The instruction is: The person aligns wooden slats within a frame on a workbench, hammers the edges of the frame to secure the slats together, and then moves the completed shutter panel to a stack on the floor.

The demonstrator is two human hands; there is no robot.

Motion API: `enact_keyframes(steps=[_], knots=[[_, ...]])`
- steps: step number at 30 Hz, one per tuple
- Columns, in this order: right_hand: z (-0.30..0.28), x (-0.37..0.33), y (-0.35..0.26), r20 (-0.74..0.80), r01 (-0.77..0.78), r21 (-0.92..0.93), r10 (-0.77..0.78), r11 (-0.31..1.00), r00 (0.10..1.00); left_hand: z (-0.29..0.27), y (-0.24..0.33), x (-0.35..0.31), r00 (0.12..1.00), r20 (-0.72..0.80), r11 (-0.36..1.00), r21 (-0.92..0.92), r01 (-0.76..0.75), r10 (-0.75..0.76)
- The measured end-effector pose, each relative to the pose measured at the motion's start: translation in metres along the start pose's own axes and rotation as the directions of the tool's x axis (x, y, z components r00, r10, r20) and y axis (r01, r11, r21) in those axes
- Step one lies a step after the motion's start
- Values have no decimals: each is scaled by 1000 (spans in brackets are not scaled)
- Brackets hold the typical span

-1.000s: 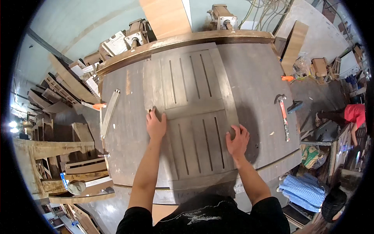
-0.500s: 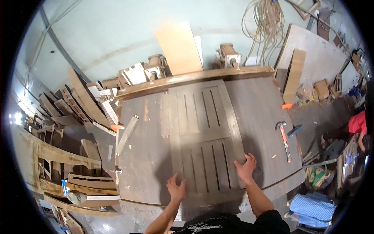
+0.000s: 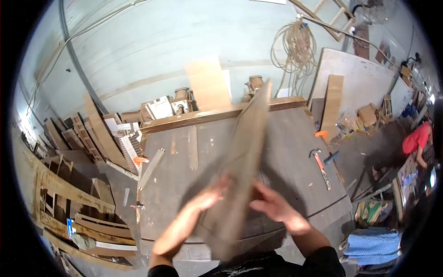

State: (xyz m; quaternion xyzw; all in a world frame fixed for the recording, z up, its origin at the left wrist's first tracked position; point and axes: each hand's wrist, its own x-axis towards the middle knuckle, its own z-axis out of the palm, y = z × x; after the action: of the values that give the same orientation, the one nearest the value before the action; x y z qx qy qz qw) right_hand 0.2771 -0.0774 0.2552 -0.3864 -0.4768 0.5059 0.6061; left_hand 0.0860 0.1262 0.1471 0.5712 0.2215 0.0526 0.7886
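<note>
A brownish-grey wooden panel (image 3: pixel 240 161) stands tilted on edge above the workbench (image 3: pixel 180 198), blurred by motion. My left hand (image 3: pixel 213 194) is against its left side, the fingertips smeared and partly lost at the panel. On the other side my right hand (image 3: pixel 276 203) has its thumb and fingers apart, close to the panel's right side; whether it touches cannot be made out. The panel's slotted face is not readable now.
On the bench lie a hammer (image 3: pixel 320 168) at the right and loose wood strips (image 3: pixel 152 168) at the left. Orange clamp handles (image 3: pixel 320 134) show at the bench edges. A raised beam (image 3: pixel 194 117) runs along the back. A person in red (image 3: pixel 417 141) is at far right.
The slotted panel lay flat on the bench and is now raised on edge between my hands. Both hands have come up with it, and the right has moved inward. The view has tilted upward.
</note>
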Motion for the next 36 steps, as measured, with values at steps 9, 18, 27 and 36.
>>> enact_keyframes(steps=[9,18,27,36], knots=[[-122,0,115,-183,-136,-844,-41,519,982,-32,195,-48,993,-86,750,651,118,-82],[-374,-213,166,-960,-975,-221,-183,21,213,-97,206,-80,883,-449,435,774,461,-136],[-423,-195,199,-900,-745,-392,-56,540,433,-21,220,2,965,-169,211,969,126,199],[-222,-82,-9,-785,-223,-258,-69,940,615,-27,206,-44,953,-218,270,950,158,209]])
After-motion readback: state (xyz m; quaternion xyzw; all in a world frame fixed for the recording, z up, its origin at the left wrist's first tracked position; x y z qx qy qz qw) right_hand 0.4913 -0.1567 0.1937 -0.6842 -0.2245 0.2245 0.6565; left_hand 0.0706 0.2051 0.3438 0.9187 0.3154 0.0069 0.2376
